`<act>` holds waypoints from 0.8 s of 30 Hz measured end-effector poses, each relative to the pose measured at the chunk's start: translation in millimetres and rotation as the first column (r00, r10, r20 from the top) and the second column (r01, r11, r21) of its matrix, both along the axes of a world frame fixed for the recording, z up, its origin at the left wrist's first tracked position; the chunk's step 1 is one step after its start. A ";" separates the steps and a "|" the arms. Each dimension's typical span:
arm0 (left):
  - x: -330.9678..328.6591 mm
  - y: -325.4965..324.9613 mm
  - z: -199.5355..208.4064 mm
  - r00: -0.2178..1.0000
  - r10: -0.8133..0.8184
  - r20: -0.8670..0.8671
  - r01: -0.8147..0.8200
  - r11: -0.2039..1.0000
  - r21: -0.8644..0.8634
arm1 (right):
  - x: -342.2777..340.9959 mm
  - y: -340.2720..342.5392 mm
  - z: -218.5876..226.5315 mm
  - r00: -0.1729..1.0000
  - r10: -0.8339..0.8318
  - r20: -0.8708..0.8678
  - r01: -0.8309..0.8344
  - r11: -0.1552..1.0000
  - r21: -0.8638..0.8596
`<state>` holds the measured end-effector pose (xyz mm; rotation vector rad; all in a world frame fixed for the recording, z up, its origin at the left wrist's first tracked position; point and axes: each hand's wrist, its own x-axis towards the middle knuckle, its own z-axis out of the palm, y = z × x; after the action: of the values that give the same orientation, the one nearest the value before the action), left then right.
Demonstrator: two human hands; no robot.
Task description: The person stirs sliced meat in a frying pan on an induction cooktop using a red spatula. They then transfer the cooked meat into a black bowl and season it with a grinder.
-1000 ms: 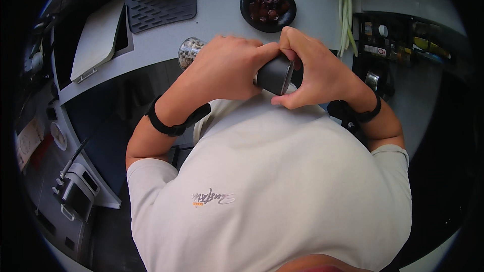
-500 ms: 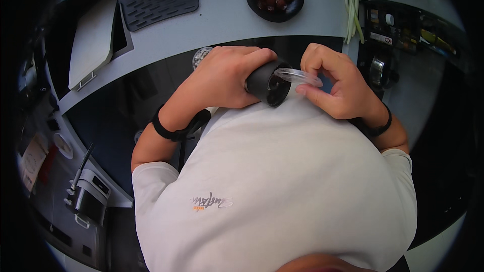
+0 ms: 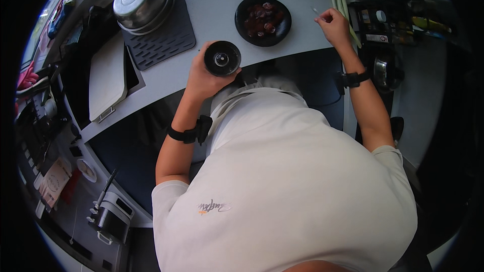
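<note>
My left hand (image 3: 202, 78) is wrapped round a black cylindrical container (image 3: 230, 63) at the counter's front edge. Its round mouth faces up, and a knob with a shiny centre shows inside. My right hand (image 3: 335, 27) is over the right of the counter, thumb and fingers pinched together. From the fingertips pokes a thin, pale edge of the clear plastic lid (image 3: 316, 11), mostly lost against the grey surface. Between my hands, farther back, stands a black bowl (image 3: 243, 31) of glossy dark red fruit, perhaps dates (image 3: 264, 19).
Long green stalks (image 3: 341, 1) lie just beyond my right hand. At the left, an upturned steel bowl (image 3: 138, 2) rests on a dark drying mat (image 3: 174, 45), with a white board (image 3: 108, 73) beside it. Dark racks of bottles (image 3: 388, 25) stand at the right.
My hands have moved apart and forward from my chest. The black container has tipped upright in my left hand, and the right hand has carried the clear lid off to the right.
</note>
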<state>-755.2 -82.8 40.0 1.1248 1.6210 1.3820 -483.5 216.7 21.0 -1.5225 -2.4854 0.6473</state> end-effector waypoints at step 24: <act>90.8 136.0 -34.1 0.457 0.422 0.783 -0.205 0.906 -0.369 | 21.1 -15.4 -65.3 0.665 0.609 -0.433 -0.581 0.785 0.213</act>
<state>-664.4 53.2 5.9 -0.1141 1.1736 1.5615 -462.3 201.2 -44.3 -0.3790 -2.5149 0.8985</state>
